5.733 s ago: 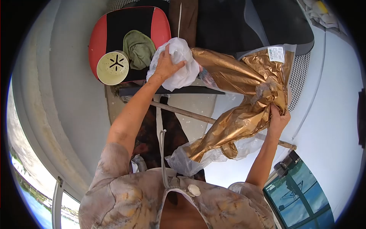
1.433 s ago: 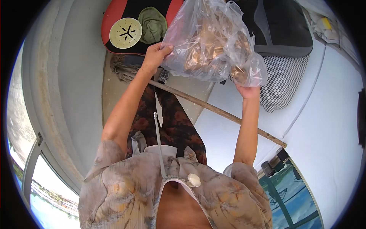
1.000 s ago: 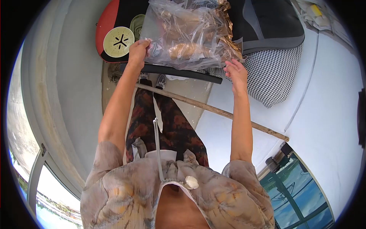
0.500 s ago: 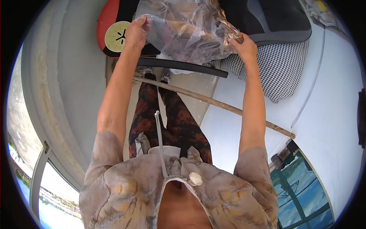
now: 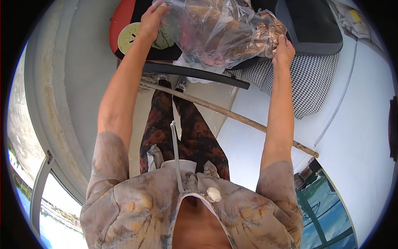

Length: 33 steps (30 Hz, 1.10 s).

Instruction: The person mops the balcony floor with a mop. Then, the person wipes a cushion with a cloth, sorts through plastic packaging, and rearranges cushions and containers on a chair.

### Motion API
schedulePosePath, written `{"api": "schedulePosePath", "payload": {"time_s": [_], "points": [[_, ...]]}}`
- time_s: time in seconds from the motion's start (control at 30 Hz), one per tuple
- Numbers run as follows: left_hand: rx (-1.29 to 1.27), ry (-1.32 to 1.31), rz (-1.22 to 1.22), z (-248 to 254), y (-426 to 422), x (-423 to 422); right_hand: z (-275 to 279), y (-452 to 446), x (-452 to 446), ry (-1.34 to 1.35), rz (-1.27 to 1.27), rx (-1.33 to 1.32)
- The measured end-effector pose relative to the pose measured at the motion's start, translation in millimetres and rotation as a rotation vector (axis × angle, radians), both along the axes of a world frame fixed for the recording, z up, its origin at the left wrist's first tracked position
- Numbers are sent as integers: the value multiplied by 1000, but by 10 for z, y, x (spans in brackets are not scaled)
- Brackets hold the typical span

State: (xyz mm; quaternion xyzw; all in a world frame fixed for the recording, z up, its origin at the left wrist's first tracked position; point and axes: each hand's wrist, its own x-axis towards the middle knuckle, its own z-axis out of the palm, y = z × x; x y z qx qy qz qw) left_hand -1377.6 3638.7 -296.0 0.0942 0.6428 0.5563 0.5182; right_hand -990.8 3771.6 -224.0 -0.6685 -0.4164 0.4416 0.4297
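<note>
Stretched between my hands is a clear plastic bag [image 5: 224, 37] with brownish and reddish contents that I cannot make out. My left hand [image 5: 151, 20] is closed on the bag's upper left edge. On the other side, my right hand [image 5: 283, 52] pinches its right edge, where the plastic looks crumpled and coppery. Under my left hand, a green cloth [image 5: 164, 39] shows on a red and black seat [image 5: 117, 25] with a round yellow-green fruit-slice pattern [image 5: 129, 37]. The bag hides much of what lies behind it.
A long wooden stick [image 5: 215, 108] slants across in front of my legs. Behind it is a dark curved bar [image 5: 199, 74]. At right are a black chair part [image 5: 315, 27] and a houndstooth cushion [image 5: 309, 83]. A framed glass pane [image 5: 327, 207] is lower right.
My hands have moved apart, the right one outward to the right and the left one upward. The bag is spread wider, and the green cloth has come into view.
</note>
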Motion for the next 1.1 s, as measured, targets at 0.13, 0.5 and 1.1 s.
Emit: {"api": "schedulePosePath", "payload": {"time_s": [0.13,0.5,1.1], "points": [[48,-45,41,-101,-247,250,-33,33,-73,91,-130,-47],[-95,-178,-199,-614,-833,1002,-156,167,-138,328,-240,-198],[-119,-151,-209,-973,-715,1016,-83,121,45,332,-206,-172]]}}
